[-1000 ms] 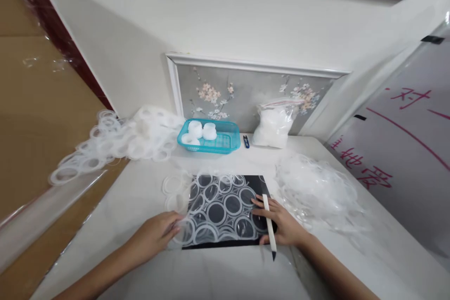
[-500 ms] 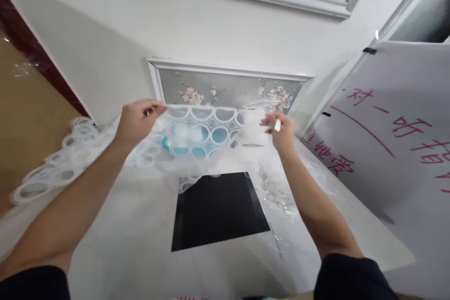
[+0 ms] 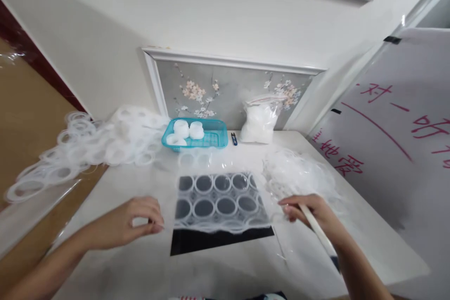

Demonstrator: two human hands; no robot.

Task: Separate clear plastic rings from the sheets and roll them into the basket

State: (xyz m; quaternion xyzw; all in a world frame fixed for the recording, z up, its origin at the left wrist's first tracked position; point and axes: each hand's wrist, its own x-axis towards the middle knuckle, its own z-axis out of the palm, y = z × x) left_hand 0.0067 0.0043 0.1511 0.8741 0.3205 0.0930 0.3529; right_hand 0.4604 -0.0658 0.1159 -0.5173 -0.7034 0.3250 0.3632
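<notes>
Left hand [image 3: 135, 218] and right hand [image 3: 309, 208], which also holds a stick [image 3: 316, 229], pinch a ring sheet [image 3: 220, 199] over the mat [image 3: 218, 239]; rings unpunched, piles [image 3: 298, 173] remain.

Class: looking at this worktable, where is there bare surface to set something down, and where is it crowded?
Bare table lies in front of the black mat, near the table's front edge. Crowded: ring heaps at left and right, basket and bag behind.

Translucent film sheet [image 3: 220, 201] printed with rows of white rings, held flat just above black mat [image 3: 218, 239], near edge pinched at 9 and 3 o'clock corners. White stick [image 3: 316, 229] slanting toward 5 o'clock.
</notes>
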